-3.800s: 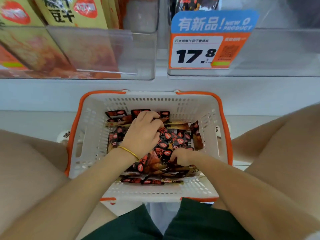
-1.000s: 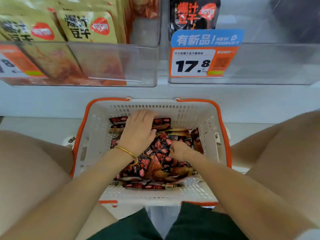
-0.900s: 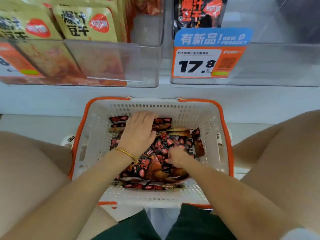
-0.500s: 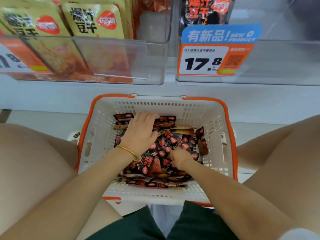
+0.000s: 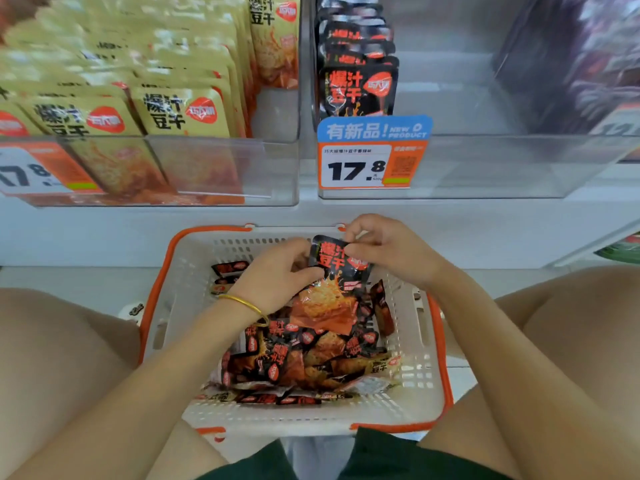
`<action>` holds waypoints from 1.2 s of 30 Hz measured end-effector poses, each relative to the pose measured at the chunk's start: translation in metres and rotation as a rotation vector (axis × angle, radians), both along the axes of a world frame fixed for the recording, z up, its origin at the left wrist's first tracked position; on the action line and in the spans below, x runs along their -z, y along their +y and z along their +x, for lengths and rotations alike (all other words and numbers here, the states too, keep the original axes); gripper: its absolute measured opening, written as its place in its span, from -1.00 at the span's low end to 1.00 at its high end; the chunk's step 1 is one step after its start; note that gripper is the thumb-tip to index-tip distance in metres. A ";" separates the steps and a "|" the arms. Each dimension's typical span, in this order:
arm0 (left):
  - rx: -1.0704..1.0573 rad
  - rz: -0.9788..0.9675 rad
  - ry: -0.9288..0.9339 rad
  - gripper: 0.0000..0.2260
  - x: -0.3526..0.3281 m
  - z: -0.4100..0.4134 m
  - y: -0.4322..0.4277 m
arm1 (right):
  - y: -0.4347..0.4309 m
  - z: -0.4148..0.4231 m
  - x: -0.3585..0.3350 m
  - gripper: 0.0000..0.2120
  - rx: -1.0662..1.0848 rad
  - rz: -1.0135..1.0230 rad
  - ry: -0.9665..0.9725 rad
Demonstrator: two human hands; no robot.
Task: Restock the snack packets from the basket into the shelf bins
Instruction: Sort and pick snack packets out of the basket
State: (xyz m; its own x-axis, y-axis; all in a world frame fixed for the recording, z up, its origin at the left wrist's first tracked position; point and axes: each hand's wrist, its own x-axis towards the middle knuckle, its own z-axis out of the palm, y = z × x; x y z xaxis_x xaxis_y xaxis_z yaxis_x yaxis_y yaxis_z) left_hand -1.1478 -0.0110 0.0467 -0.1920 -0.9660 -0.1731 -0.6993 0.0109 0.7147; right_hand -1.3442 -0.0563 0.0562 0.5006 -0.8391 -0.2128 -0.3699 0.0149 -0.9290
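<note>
Black packet (image 5: 333, 273) between both hands (image 5: 277, 277) (image 5: 391, 252)

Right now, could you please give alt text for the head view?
The left hand and right hand hold a black snack packet over a white basket of similar packets. Beyond, shelf bins hold yellow packets and black packets.

Soft, even indoor light leaves hardly a shadow, a milky sheen veils the clear bin fronts (image 5: 221, 168) at ten and two o'clock, the yellow packets (image 5: 138, 39) toward eleven and the dark packets (image 5: 602, 50) in the far two o'clock corner blur, and the shelf edge (image 5: 519, 220) bows toward three o'clock.
</note>
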 end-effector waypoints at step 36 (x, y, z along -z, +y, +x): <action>-0.140 -0.881 -0.335 -0.41 -0.112 -0.029 -0.044 | -0.091 0.001 -0.146 -0.57 0.326 -0.493 0.565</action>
State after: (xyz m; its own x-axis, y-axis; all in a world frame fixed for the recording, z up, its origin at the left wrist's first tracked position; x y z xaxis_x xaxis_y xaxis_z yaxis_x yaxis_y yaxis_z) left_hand -1.1772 -0.0553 0.1591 -0.1371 -0.7860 0.6028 -0.9020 0.3505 0.2519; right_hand -1.3427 -0.1469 0.2019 0.1431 -0.9871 0.0716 -0.8322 -0.1591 -0.5312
